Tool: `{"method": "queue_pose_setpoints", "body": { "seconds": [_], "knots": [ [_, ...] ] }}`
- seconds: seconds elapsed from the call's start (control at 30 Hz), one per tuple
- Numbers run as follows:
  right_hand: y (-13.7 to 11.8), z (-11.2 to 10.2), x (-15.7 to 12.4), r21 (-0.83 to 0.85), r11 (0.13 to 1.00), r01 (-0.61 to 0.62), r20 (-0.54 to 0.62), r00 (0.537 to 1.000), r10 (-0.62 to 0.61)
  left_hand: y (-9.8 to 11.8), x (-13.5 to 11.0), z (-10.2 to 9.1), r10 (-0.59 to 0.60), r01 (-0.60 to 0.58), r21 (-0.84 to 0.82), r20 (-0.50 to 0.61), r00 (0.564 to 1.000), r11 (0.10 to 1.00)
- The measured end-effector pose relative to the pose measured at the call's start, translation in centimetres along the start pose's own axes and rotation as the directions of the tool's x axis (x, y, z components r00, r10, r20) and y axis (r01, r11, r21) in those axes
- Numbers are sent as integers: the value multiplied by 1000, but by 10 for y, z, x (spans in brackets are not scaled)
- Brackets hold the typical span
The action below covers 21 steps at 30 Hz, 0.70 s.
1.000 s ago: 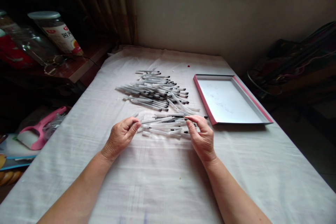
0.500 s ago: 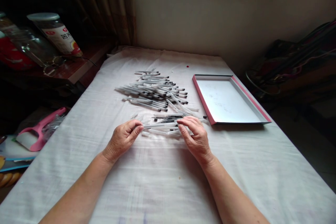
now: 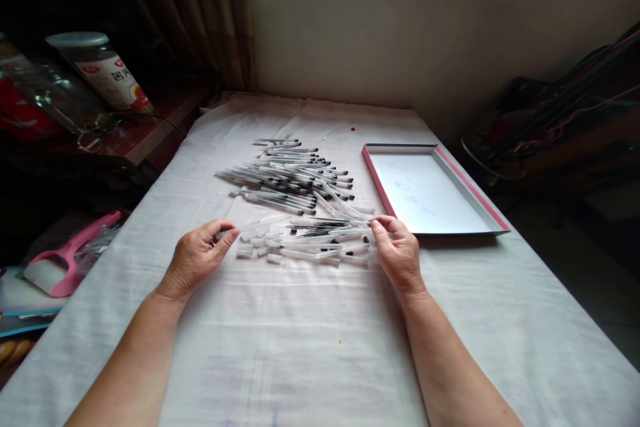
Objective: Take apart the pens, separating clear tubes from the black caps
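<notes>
My left hand is closed, thumb against fingers, on the end of a clear pen barrel that points right. Opposite it, my right hand pinches the tip of a thin pen refill, which reaches left above the loose parts. Between and below the hands lie several dark refills, clear barrels, whitish caps and small black plugs. Behind them spreads a heap of assembled pens with black ends, mostly pointing right.
A shallow pink-edged box lid lies at the right on the white tablecloth. To the left, a dark shelf holds a lidded jar and eyeglasses. A pink-handled tool is beside the table's left edge.
My hands have moved apart, left hand leftward and right hand rightward. The barrel and refill now show separately between them, and more loose parts are uncovered. The view has shifted slightly.
</notes>
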State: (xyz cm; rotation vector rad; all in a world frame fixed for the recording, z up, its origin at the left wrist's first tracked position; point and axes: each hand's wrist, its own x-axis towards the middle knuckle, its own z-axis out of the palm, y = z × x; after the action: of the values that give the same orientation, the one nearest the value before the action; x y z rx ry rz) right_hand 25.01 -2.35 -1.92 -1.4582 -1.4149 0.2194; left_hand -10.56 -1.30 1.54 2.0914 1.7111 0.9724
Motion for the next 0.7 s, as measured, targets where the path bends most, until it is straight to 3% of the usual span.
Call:
{"method": "queue_pose_setpoints", "body": {
  "seconds": [0.13,0.3,0.47,0.57,0.7],
  "knots": [
    [0,6,-3,-103,989,109,63,993,-103,0,0,-2,-24,25,-33,22,999,999],
    [-14,9,-6,-179,967,179,73,983,-169,17,-6,12,-19,39,-214,96,995,976],
    [-43,13,-18,-24,969,245,200,951,-235,31,-13,27,56,-12,-301,140,989,954],
    [-56,17,-26,98,980,172,284,939,-193,35,-17,33,122,-73,-312,143,982,947],
    [-65,18,-29,253,965,-73,405,914,-37,36,-19,38,225,-181,-274,138,965,944]
  ]
}}
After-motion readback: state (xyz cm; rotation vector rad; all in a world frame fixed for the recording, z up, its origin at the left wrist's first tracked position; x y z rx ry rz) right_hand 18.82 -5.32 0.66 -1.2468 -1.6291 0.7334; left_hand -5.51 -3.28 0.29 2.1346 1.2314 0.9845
